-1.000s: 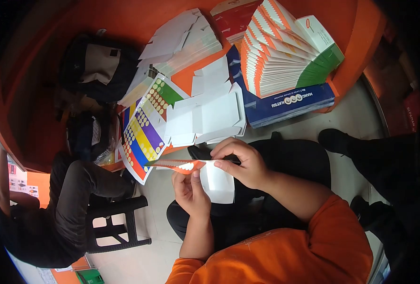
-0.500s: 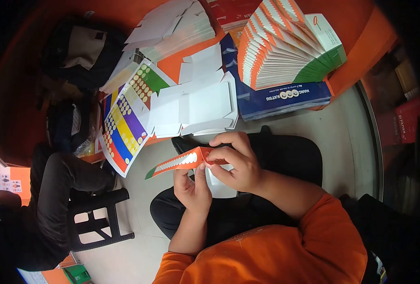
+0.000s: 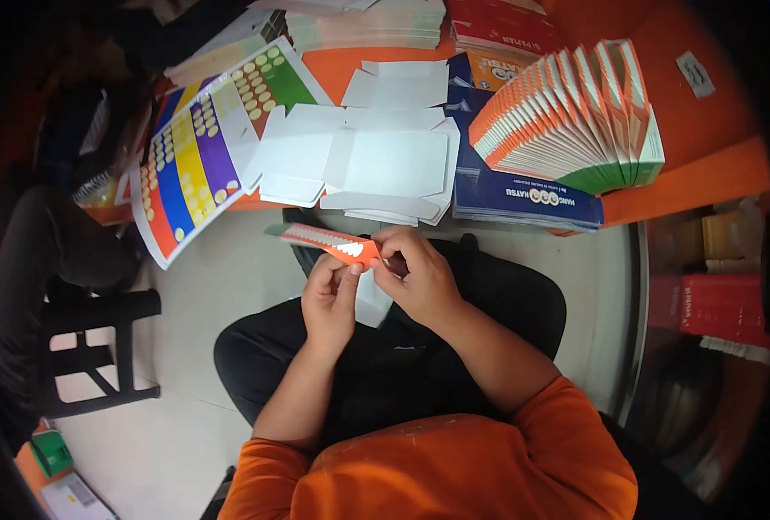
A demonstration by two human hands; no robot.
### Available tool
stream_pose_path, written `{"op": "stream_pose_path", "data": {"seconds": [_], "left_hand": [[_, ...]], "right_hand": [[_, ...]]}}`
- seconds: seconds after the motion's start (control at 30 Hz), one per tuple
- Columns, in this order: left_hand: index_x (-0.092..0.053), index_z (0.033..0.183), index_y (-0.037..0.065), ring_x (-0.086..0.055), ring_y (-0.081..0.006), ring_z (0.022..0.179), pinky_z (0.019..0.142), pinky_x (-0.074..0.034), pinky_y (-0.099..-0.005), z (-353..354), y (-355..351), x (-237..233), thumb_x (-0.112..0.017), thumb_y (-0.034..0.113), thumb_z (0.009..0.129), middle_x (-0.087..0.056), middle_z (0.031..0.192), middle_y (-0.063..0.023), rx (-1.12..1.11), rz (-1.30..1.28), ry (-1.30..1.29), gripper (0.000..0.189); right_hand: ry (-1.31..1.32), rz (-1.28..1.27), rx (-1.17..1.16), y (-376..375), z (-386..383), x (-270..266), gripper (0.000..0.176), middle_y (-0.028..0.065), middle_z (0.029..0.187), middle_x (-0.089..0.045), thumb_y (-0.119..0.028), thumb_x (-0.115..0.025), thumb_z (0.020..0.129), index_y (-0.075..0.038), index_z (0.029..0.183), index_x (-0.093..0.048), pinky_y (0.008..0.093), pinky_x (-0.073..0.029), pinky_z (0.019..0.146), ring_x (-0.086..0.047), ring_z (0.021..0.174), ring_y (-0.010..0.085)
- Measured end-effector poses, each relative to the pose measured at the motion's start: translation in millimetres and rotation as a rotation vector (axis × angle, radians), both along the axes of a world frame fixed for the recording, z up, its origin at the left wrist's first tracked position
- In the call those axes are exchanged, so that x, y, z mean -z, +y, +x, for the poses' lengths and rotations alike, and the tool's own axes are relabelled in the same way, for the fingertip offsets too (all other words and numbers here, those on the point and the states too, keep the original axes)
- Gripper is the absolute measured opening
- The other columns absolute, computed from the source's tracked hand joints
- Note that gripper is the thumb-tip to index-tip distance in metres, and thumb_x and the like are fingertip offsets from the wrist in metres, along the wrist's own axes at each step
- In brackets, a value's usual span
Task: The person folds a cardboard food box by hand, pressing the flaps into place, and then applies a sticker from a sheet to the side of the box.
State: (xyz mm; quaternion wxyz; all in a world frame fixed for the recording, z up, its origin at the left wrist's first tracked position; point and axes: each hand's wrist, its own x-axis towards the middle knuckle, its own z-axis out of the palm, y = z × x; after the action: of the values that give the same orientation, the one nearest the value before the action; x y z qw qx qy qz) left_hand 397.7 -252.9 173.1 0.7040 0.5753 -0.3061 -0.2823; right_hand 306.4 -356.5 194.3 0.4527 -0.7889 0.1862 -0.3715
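Between both hands is a folded printed cardboard piece (image 3: 337, 243), orange with a white scalloped strip and a green far end. My left hand (image 3: 329, 303) pinches its lower edge with thumb and fingers. My right hand (image 3: 421, 273) has its fingers closed on the near orange end, hiding part of that end. Below the hands, a white card (image 3: 371, 302) rests over my lap, partly covered. Past the hands, a fanned stack of similar orange, white and green cardboard pieces (image 3: 567, 130) lies on blue printed cartons (image 3: 524, 199).
White flat box blanks (image 3: 389, 160) are piled at the table's front edge, beside a colourful sheet with round stickers (image 3: 196, 165). Red packaging (image 3: 502, 26) lies behind. A black stool (image 3: 133, 351) and another person's leg (image 3: 21, 260) are at left; shelves hold red packs (image 3: 723, 308) at right.
The cardboard piece has turned so its green end now points up and left rather than down and left. Both hands have stayed on it. The camera view has shifted.
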Motion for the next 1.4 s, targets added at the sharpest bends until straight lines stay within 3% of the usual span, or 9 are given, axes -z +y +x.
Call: {"op": "stream_pose_path", "data": {"seconds": [0.07,0.17,0.33,0.4,0.57,0.63,0.77,1.03,1.4], "left_hand": [[-0.056,0.101,-0.002,-0.057,-0.0116,0.085,0.077,-0.043,-0.0218,4.9,-1.5,8.3,-0.054,0.002,0.086,-0.055,0.096,-0.0067,-0.037,0.001,0.026,0.016],[-0.059,0.095,0.000,-0.056,-0.0121,0.076,0.071,-0.043,-0.0227,12.0,-2.7,5.8,-0.057,0.003,0.083,-0.058,0.086,-0.0072,-0.042,0.096,-0.132,0.012],[-0.057,0.093,-0.001,-0.057,-0.0179,0.076,0.070,-0.044,-0.0260,14.8,-3.2,9.8,-0.056,0.002,0.083,-0.058,0.084,-0.0108,-0.050,0.093,-0.153,0.011],[-0.056,0.098,0.000,-0.056,-0.0116,0.082,0.077,-0.042,-0.0243,15.7,-2.4,8.8,-0.052,0.004,0.086,-0.058,0.091,-0.0049,0.020,0.141,-0.185,0.013],[-0.055,0.099,0.001,-0.056,-0.0141,0.083,0.077,-0.043,-0.0257,16.2,-2.7,13.1,-0.051,0.006,0.087,-0.057,0.090,-0.0070,0.015,0.155,-0.221,0.013],[-0.054,0.096,-0.001,-0.055,-0.0218,0.073,0.067,-0.044,-0.0282,13.9,-4.4,18.9,-0.054,0.003,0.084,-0.055,0.083,-0.0113,-0.032,0.135,-0.284,0.013],[-0.054,0.095,-0.001,-0.054,-0.0217,0.071,0.066,-0.044,-0.0277,10.6,-6.0,14.8,-0.053,0.003,0.084,-0.054,0.082,-0.0117,-0.068,0.051,-0.254,0.011],[-0.053,0.097,-0.001,-0.055,-0.0225,0.073,0.067,-0.044,-0.0284,10.5,-5.0,14.4,-0.052,0.004,0.085,-0.055,0.084,-0.0128,-0.008,0.140,-0.252,0.012],[-0.054,0.101,-0.001,-0.058,-0.0179,0.078,0.070,-0.045,-0.0273,12.4,-4.6,16.6,-0.054,0.005,0.085,-0.057,0.088,-0.0091,-0.055,0.034,-0.080,0.017]], "right_hand": [[0.065,-0.123,0.024,-1.6,4.5,8.5,0.024,0.0066,0.082,-0.055,0.000,-0.065,0.068,-0.004,0.078,-0.043,0.0309,-0.044,0.053,-0.054,0.060,0.0222],[0.080,-0.131,0.028,-1.3,10.6,9.0,0.025,0.0067,0.081,-0.057,-0.001,-0.065,0.068,-0.005,0.077,-0.042,0.0304,-0.045,0.053,-0.055,0.061,0.0223],[0.121,-0.195,0.050,3.3,15.8,11.2,0.025,0.0074,0.083,-0.058,-0.001,-0.066,0.068,-0.005,0.075,-0.042,0.0302,-0.046,0.056,-0.056,0.065,0.0228],[0.137,-0.191,0.115,6.5,15.8,11.4,0.025,0.0080,0.083,-0.058,-0.001,-0.066,0.069,-0.005,0.075,-0.042,0.0303,-0.047,0.058,-0.057,0.069,0.0233],[0.148,-0.170,0.101,5.1,16.8,14.4,0.024,0.0085,0.083,-0.058,-0.001,-0.066,0.069,-0.005,0.075,-0.043,0.0303,-0.047,0.060,-0.057,0.072,0.0245],[0.150,-0.144,0.095,3.8,16.0,14.0,0.024,0.0087,0.083,-0.058,-0.001,-0.066,0.069,-0.005,0.075,-0.043,0.0303,-0.047,0.061,-0.057,0.072,0.0249],[0.180,-0.160,0.100,2.0,13.0,17.6,0.023,0.0082,0.084,-0.059,-0.003,-0.067,0.069,-0.006,0.075,-0.044,0.0320,-0.046,0.065,-0.057,0.074,0.0256],[0.214,-0.271,0.158,5.9,13.1,17.8,0.025,0.0044,0.081,-0.060,-0.005,-0.068,0.068,-0.009,0.076,-0.045,0.0333,-0.042,0.073,-0.058,0.075,0.0238],[0.095,-0.208,0.052,1.6,10.2,18.5,0.015,0.0089,0.099,-0.060,0.000,-0.068,0.068,-0.004,0.078,-0.057,0.0320,-0.043,0.077,-0.058,0.085,0.0229]]}}
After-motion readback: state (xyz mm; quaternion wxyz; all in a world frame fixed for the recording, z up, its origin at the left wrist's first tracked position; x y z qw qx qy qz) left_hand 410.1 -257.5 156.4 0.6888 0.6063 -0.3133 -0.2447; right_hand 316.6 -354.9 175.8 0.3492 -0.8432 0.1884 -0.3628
